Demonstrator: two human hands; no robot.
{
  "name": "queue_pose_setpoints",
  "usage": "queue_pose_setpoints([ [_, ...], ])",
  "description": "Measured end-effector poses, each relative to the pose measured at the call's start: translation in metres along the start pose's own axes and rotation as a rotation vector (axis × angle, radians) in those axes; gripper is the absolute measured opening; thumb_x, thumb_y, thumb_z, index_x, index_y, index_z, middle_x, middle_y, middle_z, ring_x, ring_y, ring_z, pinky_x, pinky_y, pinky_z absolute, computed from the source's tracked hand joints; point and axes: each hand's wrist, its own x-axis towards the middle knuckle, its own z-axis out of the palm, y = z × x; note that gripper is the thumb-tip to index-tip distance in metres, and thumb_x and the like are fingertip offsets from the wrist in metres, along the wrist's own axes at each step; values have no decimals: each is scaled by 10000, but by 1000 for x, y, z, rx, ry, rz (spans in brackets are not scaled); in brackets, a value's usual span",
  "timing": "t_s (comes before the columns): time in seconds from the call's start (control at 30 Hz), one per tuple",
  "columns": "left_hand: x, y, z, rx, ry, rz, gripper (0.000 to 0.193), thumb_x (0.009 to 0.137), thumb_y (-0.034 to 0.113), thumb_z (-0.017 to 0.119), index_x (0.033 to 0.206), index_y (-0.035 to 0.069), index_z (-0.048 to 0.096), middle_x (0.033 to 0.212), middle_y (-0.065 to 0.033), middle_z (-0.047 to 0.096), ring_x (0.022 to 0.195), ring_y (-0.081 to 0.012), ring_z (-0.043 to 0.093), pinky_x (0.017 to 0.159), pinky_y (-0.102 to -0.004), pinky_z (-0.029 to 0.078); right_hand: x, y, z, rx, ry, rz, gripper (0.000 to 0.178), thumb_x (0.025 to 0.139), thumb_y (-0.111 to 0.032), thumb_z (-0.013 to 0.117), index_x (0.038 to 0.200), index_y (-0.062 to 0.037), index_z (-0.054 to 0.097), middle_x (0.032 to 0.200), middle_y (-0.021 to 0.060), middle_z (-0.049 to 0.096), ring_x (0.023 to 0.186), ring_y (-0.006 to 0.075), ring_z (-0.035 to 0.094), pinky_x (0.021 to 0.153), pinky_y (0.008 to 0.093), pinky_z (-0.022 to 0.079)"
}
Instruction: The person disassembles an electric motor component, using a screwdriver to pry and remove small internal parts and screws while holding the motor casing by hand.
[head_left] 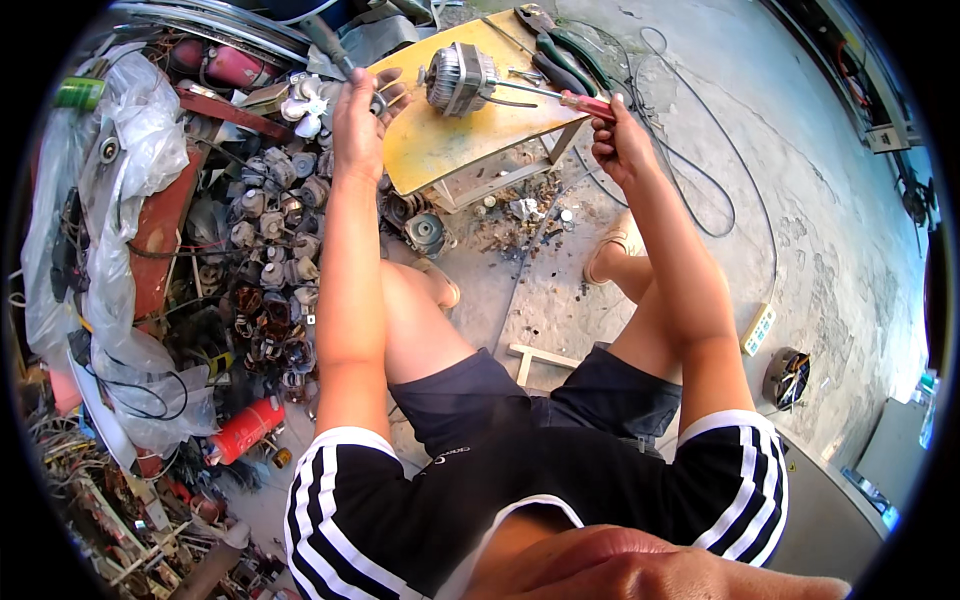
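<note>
A small finned metal motor (461, 79) sits on the yellow tabletop (420, 150) in front of me. My right hand (625, 140) is closed round the red handle of a screwdriver (588, 104); its shaft points left and its tip meets the motor's side. A dark wire also sticks out from that side. My left hand (362, 125) is left of the motor, fingers loosely curled. Between its thumb and palm rests a long grey tool (330, 45), with a round metal part by the palm; its exact kind is unclear.
Pliers with dark green handles (570, 60) lie at the table's far right. Heaped motor parts (275, 220), plastic sheeting (140, 130) and a red cylinder (247, 430) crowd the left. A cable (700, 190) loops over the floor to a power strip (758, 328).
</note>
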Motion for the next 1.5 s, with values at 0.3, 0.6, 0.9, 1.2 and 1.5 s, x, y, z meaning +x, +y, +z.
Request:
queue_pose_setpoints([
  [0.3, 4, -22, 13, 606, -46, 340, 527, 782, 445, 753, 930, -7, 525, 1242, -173, 586, 1162, -239, 538, 953, -334, 435, 0, 6, 5, 79, -65, 3, 332, 1015, -333, 391, 963, -43, 544, 687, -4, 472, 502, 34, 334, 386, 160, 255],
  [0.6, 6, -36, 25, 1020, 93, 481, 738, 608, 463, 854, 1095, -22, 586, 815, -78, 574, 778, -243, 600, 731, -353, 496, 8, 8, 3, 116, -104, -28, 282, 1008, -302, 415, 940, -41, 499, 701, 14, 474, 519, 52, 365, 409, 187, 288],
  [0.9, 22, -33, 3, 843, 87, 360, 609, 620, 484, 854, 848, 29, 519, 743, -36, 559, 696, -146, 558, 678, -295, 477, -8, 10, 36, 34, -119, -131, 319, 1001, -317, 451, 955, -11, 528, 731, 28, 516, 564, 61, 413, 448, 190, 325],
  [1.2, 29, -40, 2, 759, 107, 351, 551, 633, 444, 857, 769, 62, 484, 730, -36, 609, 674, -146, 585, 653, -295, 476, -20, -9, 46, -411, -31, -374, 484, 978, -504, 421, 847, -59, 559, 638, -8, 496, 478, 51, 363, 407, 200, 270],
  [1.5, 33, -46, 0, 667, 67, 349, 523, 646, 386, 858, 862, 9, 568, 816, -66, 652, 744, -154, 617, 700, -295, 491, -31, -26, 40, -593, -265, -423, 288, 1017, -313, 429, 1151, -108, 579, 825, -27, 553, 661, 21, 443, 503, 162, 328],
])
